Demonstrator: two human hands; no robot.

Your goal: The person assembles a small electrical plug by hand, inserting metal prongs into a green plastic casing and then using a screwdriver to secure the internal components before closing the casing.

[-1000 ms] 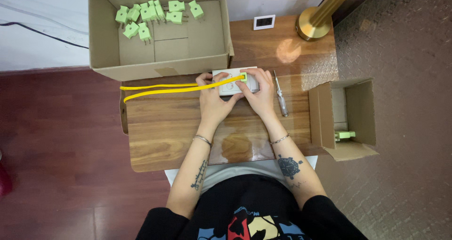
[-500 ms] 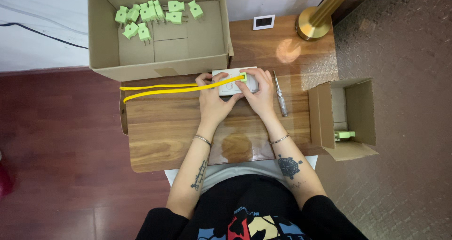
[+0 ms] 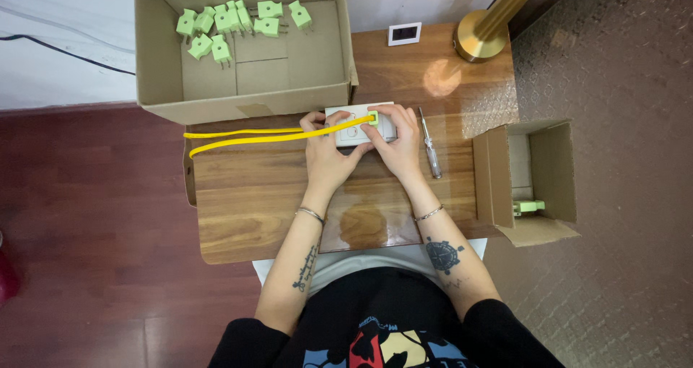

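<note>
Both hands meet at the far middle of the wooden table (image 3: 260, 195), over a white socket block (image 3: 359, 126) lying flat on it. Left hand (image 3: 326, 155) grips the block's near-left edge, thumb along the front, fingers curled over the top. Right hand (image 3: 399, 141) pinches a small green plug (image 3: 372, 117) with thumb and forefinger, pressing it against the block's top. A yellow cable (image 3: 245, 137) runs from the plug leftward across the table and loops back at the table's left edge. A screwdriver (image 3: 429, 143) lies just right of the right hand. Beyond the hands, a large carton (image 3: 159, 86) holds loose green plugs (image 3: 227, 25). A small carton (image 3: 498, 173) stands on its side at the right with one green plug inside. Brass lamp base (image 3: 480, 34) far right.
</note>
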